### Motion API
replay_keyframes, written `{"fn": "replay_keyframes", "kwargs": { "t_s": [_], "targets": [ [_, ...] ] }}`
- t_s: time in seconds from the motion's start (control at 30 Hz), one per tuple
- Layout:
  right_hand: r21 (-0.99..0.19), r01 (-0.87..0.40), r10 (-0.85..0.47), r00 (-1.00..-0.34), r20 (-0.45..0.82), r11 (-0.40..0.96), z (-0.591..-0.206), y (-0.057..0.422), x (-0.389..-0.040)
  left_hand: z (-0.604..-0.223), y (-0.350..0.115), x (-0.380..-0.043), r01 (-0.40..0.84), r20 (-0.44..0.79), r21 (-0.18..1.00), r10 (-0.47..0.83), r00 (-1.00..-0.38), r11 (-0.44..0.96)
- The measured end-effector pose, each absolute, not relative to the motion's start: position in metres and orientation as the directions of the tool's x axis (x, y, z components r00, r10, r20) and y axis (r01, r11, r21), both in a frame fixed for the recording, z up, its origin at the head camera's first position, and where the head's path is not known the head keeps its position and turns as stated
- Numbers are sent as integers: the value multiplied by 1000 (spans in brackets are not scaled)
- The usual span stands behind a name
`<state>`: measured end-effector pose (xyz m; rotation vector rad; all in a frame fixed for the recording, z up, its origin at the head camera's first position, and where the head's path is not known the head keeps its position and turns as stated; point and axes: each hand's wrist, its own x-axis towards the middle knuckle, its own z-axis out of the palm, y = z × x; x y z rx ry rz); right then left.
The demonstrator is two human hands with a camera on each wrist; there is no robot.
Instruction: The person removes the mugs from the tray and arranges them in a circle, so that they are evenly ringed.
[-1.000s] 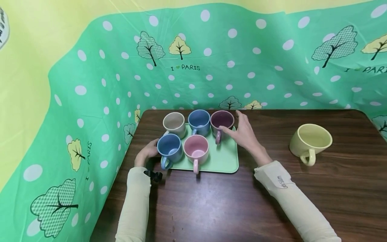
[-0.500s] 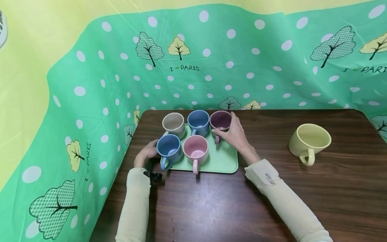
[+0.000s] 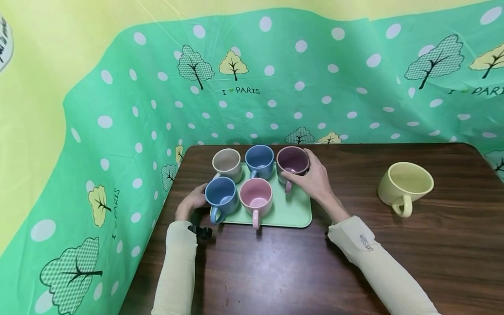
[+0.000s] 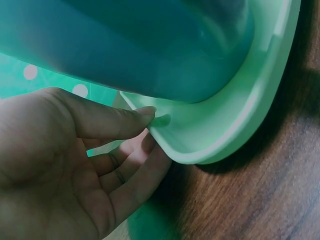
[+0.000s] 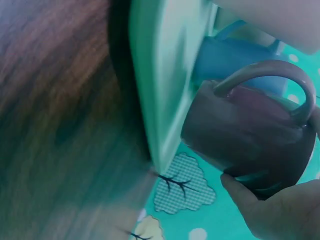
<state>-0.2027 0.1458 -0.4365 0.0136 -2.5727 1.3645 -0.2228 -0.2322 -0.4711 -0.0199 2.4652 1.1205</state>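
Note:
With thumb and fingers curled round its rim and side, my right hand [image 3: 318, 180] grips the purple mug [image 3: 292, 158] at the tray's back right corner. In the right wrist view the purple mug [image 5: 240, 130] has its handle turned away from the palm; whether its base touches the tray cannot be told. My left hand [image 3: 194, 199] pinches the left rim of the pale green tray [image 3: 291, 214], thumb on top and fingers underneath, as the left wrist view shows. Close beside that thumb stands a blue mug [image 4: 150, 55].
Also on the tray are a grey mug [image 3: 227, 164], a second blue mug [image 3: 260, 161] and a pink mug [image 3: 256, 197]. A yellow mug [image 3: 405, 183] stands apart on the right of the dark wooden table [image 3: 275, 271]. Patterned green cloth [image 3: 252, 65] hangs behind.
My right hand has moved in from the right of the purple mug and taken hold of it. The mug has shifted slightly right, widening its gap to the blue one. My left hand stays put.

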Motion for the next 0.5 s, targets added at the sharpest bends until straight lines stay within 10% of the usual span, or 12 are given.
{"fn": "replay_keyframes", "kwargs": {
  "t_s": [0.5],
  "targets": [
    [-775, -65, 106, -980, 169, 629, -424, 192, -161, -472, -232, -223, -187, -384, 714, 154, -910, 674]
  ]
}}
